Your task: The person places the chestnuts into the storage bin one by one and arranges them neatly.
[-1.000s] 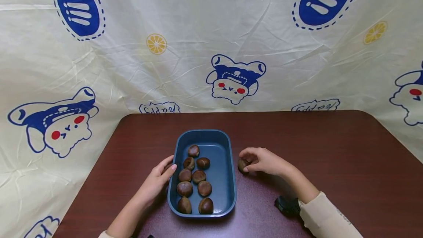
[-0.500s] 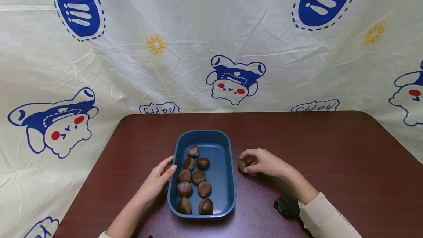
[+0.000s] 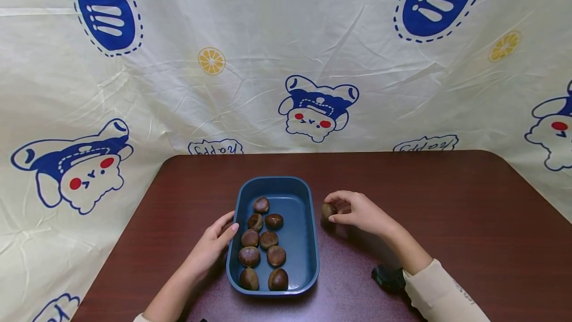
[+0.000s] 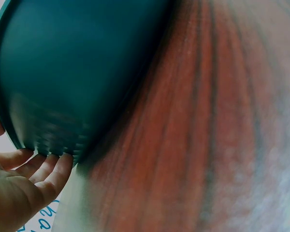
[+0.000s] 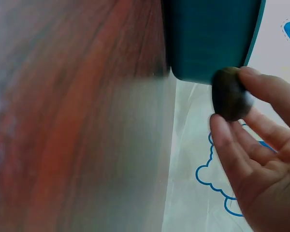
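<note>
A blue rectangular tray with rounded corners stands on the table. Several brown chestnuts lie in it in two rough columns on its left side and middle. My left hand grips the tray's left side, thumb at the rim and fingertips against the outer wall. Just right of the tray, my right hand pinches one chestnut between thumb and fingers. The right wrist view shows this chestnut held at the fingertips, off the tabletop, with the tray's wall behind it.
The dark red-brown wooden table ends at a patterned white cloth hanging behind it. A small black device sits at the right sleeve's cuff. Inside the tray, the right strip shows bare floor.
My right hand has lifted the chestnut from the tabletop and moved slightly away from me. The left hand and the tray have stayed in place.
</note>
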`<state>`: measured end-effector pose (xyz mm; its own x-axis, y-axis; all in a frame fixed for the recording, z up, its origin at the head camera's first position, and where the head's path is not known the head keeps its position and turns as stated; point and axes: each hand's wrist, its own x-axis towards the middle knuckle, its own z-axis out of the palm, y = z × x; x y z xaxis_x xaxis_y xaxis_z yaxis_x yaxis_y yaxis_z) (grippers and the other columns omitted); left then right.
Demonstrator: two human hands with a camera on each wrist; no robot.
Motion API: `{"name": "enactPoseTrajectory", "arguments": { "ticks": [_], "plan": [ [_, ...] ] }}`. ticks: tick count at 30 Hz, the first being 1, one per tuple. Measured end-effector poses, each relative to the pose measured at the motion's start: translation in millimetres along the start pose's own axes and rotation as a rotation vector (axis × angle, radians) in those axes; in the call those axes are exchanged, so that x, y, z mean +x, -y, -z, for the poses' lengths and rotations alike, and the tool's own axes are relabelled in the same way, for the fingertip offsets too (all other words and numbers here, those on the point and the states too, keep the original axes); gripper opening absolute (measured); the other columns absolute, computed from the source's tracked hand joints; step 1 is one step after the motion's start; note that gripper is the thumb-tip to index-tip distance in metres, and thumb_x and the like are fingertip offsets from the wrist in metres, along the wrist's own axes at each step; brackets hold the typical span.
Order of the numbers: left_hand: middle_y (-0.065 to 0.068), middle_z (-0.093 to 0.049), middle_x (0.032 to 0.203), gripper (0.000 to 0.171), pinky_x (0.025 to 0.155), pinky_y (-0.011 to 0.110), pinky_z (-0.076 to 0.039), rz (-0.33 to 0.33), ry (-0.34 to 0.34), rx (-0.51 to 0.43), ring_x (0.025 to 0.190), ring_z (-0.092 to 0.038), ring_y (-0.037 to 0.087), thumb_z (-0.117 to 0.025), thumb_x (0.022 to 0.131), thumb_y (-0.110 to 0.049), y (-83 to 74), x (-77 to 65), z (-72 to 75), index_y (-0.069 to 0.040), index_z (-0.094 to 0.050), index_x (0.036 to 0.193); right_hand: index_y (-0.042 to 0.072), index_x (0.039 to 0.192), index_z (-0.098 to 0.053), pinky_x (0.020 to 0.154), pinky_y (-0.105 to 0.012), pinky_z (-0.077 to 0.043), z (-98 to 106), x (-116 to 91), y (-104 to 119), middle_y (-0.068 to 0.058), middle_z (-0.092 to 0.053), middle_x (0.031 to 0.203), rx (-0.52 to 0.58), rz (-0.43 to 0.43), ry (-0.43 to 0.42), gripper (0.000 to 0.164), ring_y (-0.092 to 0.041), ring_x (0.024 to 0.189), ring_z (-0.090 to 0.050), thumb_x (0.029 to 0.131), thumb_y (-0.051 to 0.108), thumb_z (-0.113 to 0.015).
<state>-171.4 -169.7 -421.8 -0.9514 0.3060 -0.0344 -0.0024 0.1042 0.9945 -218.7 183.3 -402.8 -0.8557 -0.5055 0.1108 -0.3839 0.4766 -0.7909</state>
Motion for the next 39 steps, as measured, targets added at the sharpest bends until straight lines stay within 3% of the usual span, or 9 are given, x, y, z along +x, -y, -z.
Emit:
{"name": "enactPoseTrajectory", "arguments": {
  "ticks": [9,17,24,32,39],
  "plan": [
    [0.026,-0.047,0.123,0.048,0.084,0.035,-0.044,0.005,-0.009,-0.001,0.104,-0.05,0.029,-0.047,0.094,-0.019,-1.3,-0.4,-0.2,0.003,-0.032,0.135,0.002,0.113,-0.056,0.081,-0.036,-0.046,4.9,8.6,9.2,-0.003,-0.059,0.1,0.004,0.022,-0.13,0.038,-0.019,0.09,-0.056,0.079,0.013,-0.07],
    [0.026,-0.046,0.123,0.047,0.085,0.037,-0.043,-0.005,-0.004,0.003,0.104,-0.05,0.029,-0.047,0.095,-0.019,-0.3,0.1,0.0,0.002,-0.032,0.134,0.005,0.114,-0.056,0.082,-0.037,-0.046,2.1,24.5,27.5,-0.005,-0.058,0.105,0.004,0.055,-0.185,0.039,-0.02,0.093,-0.056,0.079,0.015,-0.07],
    [0.026,-0.046,0.124,0.048,0.086,0.038,-0.043,-0.004,-0.007,0.014,0.106,-0.049,0.031,-0.047,0.094,-0.019,-0.6,-0.1,0.3,0.002,-0.032,0.134,0.003,0.115,-0.056,0.083,-0.036,-0.046,-5.0,41.0,41.3,-0.005,-0.058,0.105,0.034,0.086,-0.148,0.04,-0.019,0.093,-0.056,0.079,0.015,-0.069],
    [0.025,-0.045,0.126,0.049,0.086,0.039,-0.042,0.001,-0.012,0.021,0.108,-0.048,0.032,-0.048,0.094,-0.02,-1.0,-0.2,1.0,0.002,-0.032,0.135,0.001,0.115,-0.055,0.082,-0.034,-0.046,-23.1,60.2,51.5,-0.004,-0.057,0.105,-0.012,0.141,-0.058,0.038,-0.018,0.095,-0.053,0.08,0.012,-0.068],
    [0.026,-0.046,0.125,0.048,0.086,0.038,-0.043,0.005,-0.008,0.016,0.107,-0.048,0.033,-0.047,0.094,-0.02,-0.7,0.3,1.0,0.002,-0.032,0.135,0.0,0.114,-0.056,0.081,-0.032,-0.046,-40.1,73.3,51.1,-0.004,-0.058,0.105,-0.05,0.138,0.012,0.038,-0.017,0.095,-0.054,0.08,0.011,-0.068]
  ]
}}
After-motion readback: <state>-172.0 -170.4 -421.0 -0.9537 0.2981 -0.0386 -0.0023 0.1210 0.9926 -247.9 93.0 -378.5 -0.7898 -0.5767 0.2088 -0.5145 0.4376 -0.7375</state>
